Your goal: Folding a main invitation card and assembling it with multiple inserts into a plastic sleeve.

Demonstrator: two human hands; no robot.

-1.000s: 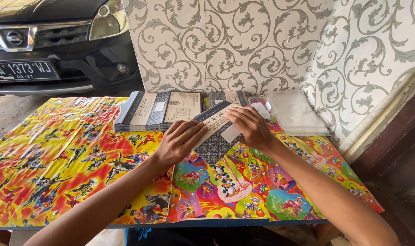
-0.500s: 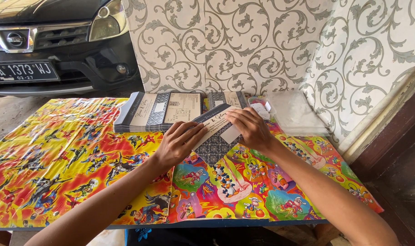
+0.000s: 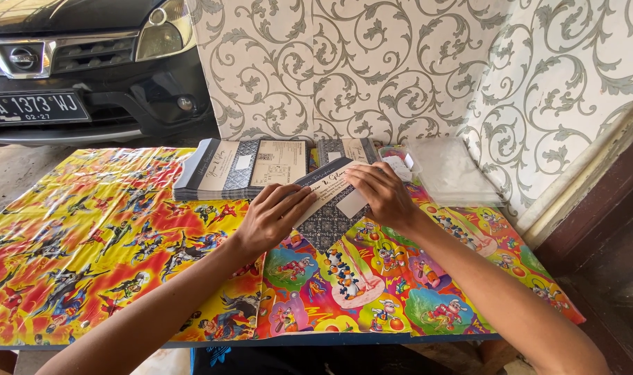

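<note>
Both my hands rest on one cream and dark-patterned card (image 3: 328,201) lying on the table's colourful cartoon cloth (image 3: 108,243). My left hand (image 3: 273,215) presses flat on the card's left part. My right hand (image 3: 382,194) lies on its upper right edge, fingers together on the card. Just behind the card sits a stack of similar cards (image 3: 226,170), some spread open. My hands hide the middle of the card.
A pile of clear plastic sleeves (image 3: 452,173) lies at the back right against the scroll-patterned wall (image 3: 372,69). A small label sheet (image 3: 398,164) sits beside it. A black car (image 3: 80,62) stands behind the table's left. A dark wooden frame (image 3: 601,229) borders the right.
My hands have shifted only slightly on the card, with the right hand's fingers sliding a little along its upper edge. The stack and sleeves have not moved.
</note>
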